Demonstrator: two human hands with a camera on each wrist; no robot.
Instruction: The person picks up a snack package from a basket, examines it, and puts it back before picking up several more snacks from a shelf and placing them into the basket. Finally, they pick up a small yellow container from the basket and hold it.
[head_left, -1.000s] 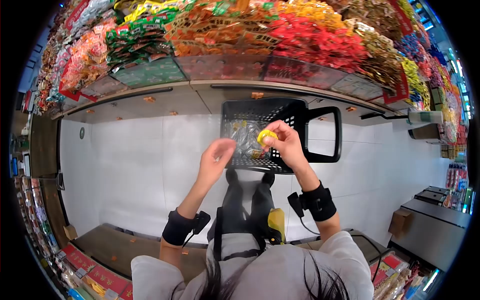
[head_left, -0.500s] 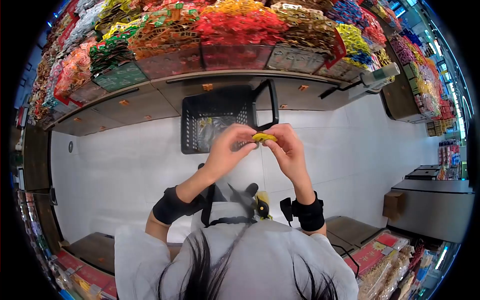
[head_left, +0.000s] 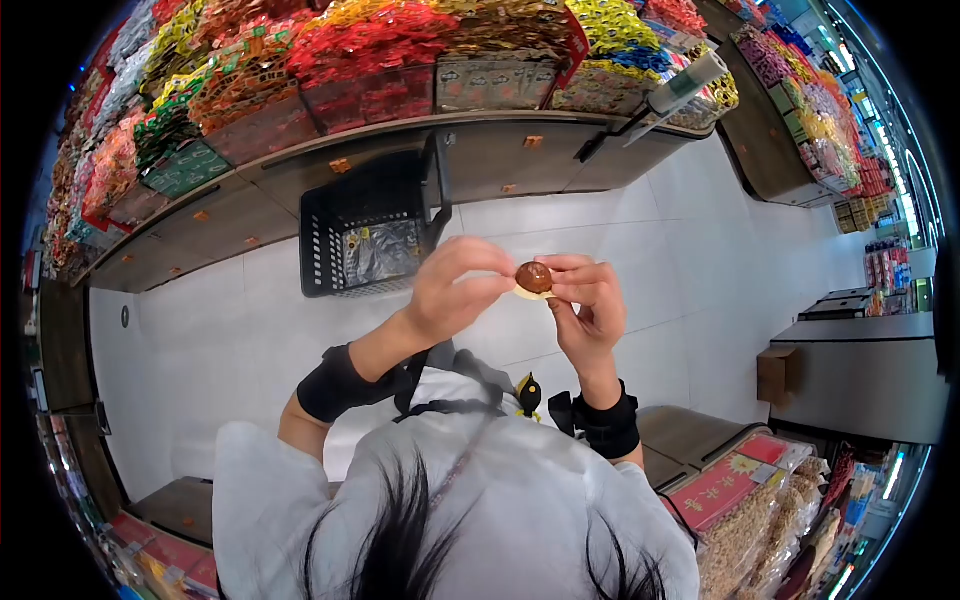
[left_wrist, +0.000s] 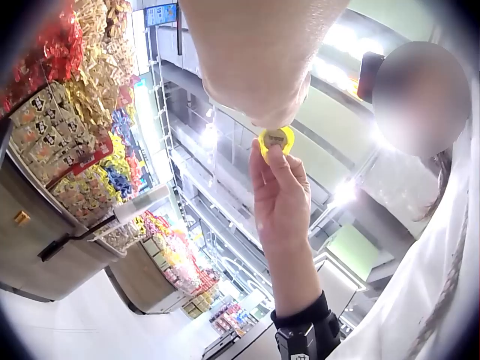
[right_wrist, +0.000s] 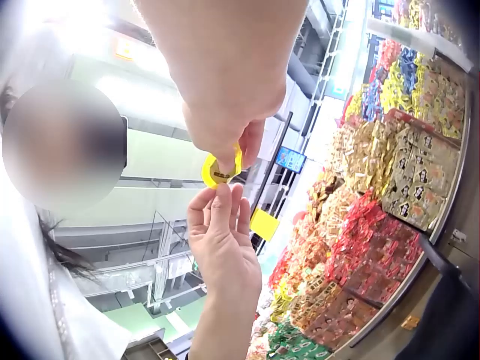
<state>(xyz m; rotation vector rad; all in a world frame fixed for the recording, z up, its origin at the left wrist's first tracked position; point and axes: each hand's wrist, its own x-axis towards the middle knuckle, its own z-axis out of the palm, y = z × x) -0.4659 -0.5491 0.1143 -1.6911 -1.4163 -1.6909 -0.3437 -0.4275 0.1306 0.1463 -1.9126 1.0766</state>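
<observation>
Between the two hands, in the head view, is a small round item [head_left: 534, 278] with a brown domed top and a pale yellow rim. The right hand [head_left: 590, 305] pinches its right side between thumb and fingers. From the left, the fingertips of the left hand [head_left: 458, 288] pinch its edge. Both wrist views show the underside, a yellow disc [left_wrist: 277, 140] with a dark printed label; in the right wrist view the yellow piece [right_wrist: 222, 168] lies between both hands' fingertips.
A black basket [head_left: 312, 240] with clear bags inside stands on the floor by the cabinets, left of the hands. Bins of wrapped packets [head_left: 375, 50] line the counter ahead. A cardboard box [head_left: 777, 376] is at the right.
The left hand has come across to the item and now pinches it too. The item has turned its brown top up. The view has shifted right, so the basket appears farther left.
</observation>
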